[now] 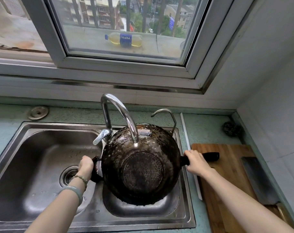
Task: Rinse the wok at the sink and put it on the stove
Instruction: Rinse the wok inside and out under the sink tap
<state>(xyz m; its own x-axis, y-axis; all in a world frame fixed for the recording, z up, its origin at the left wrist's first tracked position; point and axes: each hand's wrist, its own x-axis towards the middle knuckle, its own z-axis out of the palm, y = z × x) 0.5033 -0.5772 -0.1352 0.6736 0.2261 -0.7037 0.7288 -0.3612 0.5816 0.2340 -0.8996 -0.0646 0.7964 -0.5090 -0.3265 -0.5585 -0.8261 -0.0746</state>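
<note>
A blackened wok (140, 165) is held upside down and tilted over the small right basin of the steel sink (17, 148), its wet underside facing me. The chrome faucet (119, 111) arches over it, and water runs from the spout onto the wok's bottom. My left hand (86, 165) grips the small loop handle on the wok's left side. My right hand (195, 163) is closed around the long black handle on the right. No stove is in view.
A wooden cutting board (226, 174) with a cleaver (258, 180) lies on the counter right of the sink. A steel scrubber (232, 129) sits in the back right corner. A thin second tap (164, 113) stands behind the wok. The large left basin has a drain strainer (68, 175).
</note>
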